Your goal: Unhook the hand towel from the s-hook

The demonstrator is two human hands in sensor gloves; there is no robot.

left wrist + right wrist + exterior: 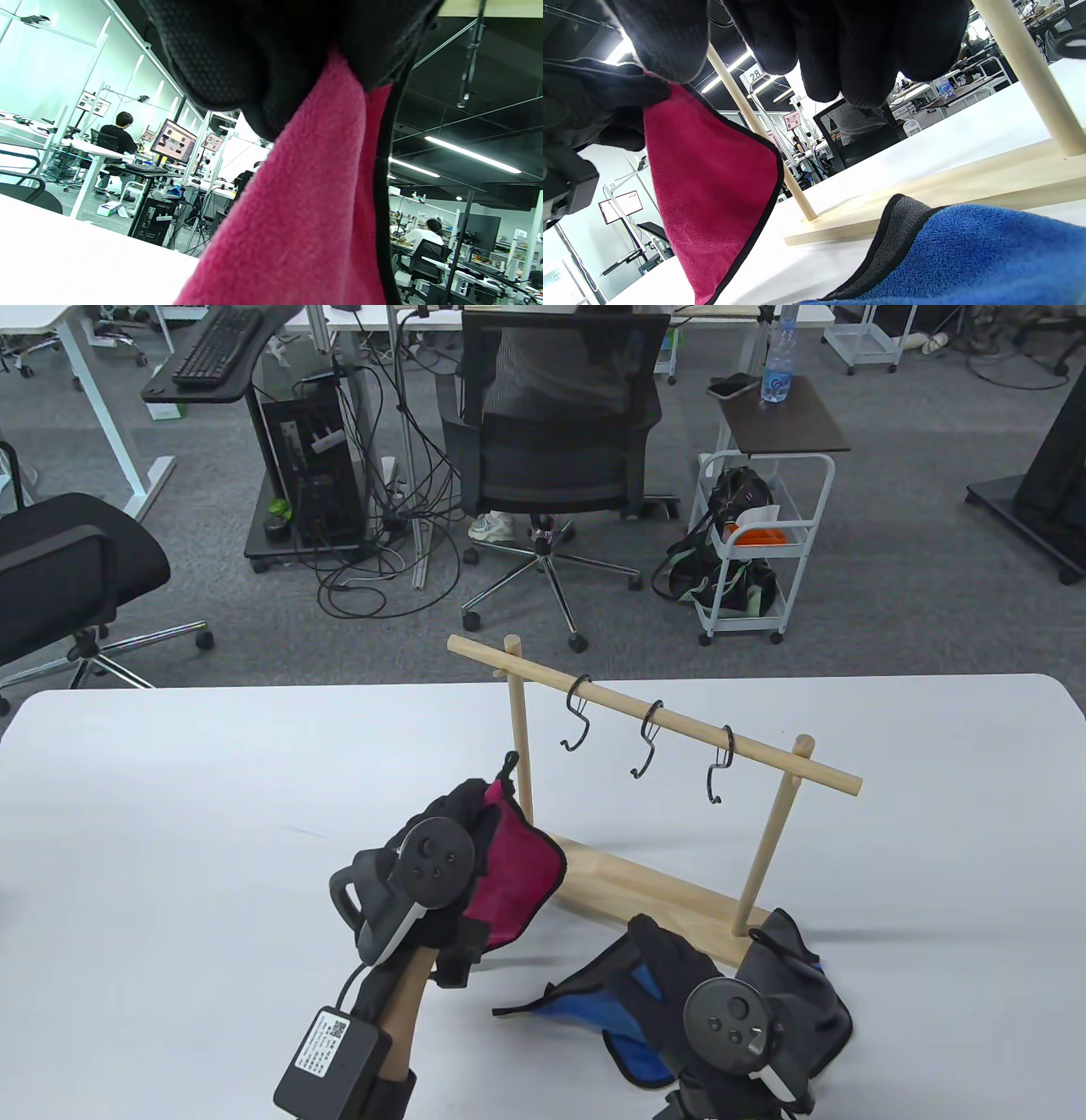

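Already off the S-hooks (646,738), the magenta hand towel (513,874) hung from the left hand (441,865), whose fingers pinched its upper edge beside the wooden rack (662,891). The right hand (730,1027) rested on the blue towel (619,1010), fingers curled.

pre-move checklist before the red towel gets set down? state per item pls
1. Red towel off the s-hooks: ok, all three hooks hang bare.
2. Left hand grips red towel: ok, cloth hangs below it, above the table.
3. Blue towel down: ok, it lies on the table.
4. Right hand free: cannot tell, it sits over the blue towel.
5. Rack upright: ok.
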